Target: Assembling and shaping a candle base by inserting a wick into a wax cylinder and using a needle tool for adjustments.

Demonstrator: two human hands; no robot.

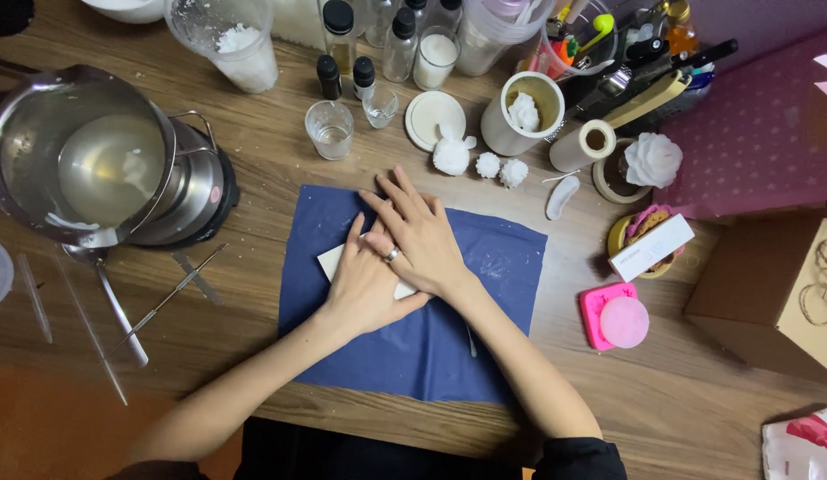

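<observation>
Both hands [395, 258] flat on seemingly diagonal slab [331, 260]

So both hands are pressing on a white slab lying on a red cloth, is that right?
Not quite: the cloth is dark blue, not red. The head view shows the left hand and right hand overlapping, pressing on the white slab lying on it.
</observation>
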